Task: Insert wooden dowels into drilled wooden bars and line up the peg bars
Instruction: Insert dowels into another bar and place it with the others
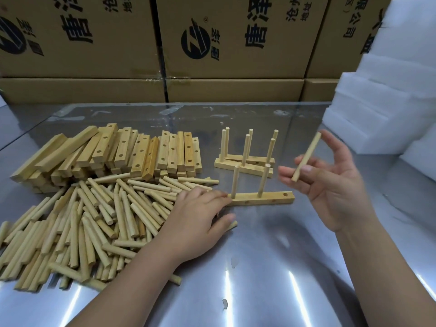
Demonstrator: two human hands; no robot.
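Note:
A drilled wooden bar (262, 199) lies on the metal table with two dowels standing in it; the hole at its right end is bare. My left hand (198, 220) rests palm down beside the bar's left end, fingertips touching it, with a loose dowel (233, 224) partly under the thumb. My right hand (330, 182) hovers above the bar's right end, palm up, pinching a single dowel (306, 156) tilted up to the right. Two finished peg bars (245, 165), three dowels each, stand side by side behind.
A heap of loose dowels (94, 223) covers the table's left front. Behind it sits a stack of drilled bars (122, 152). Cardboard boxes (212, 43) wall off the back. White foam blocks (389, 90) are stacked at the right.

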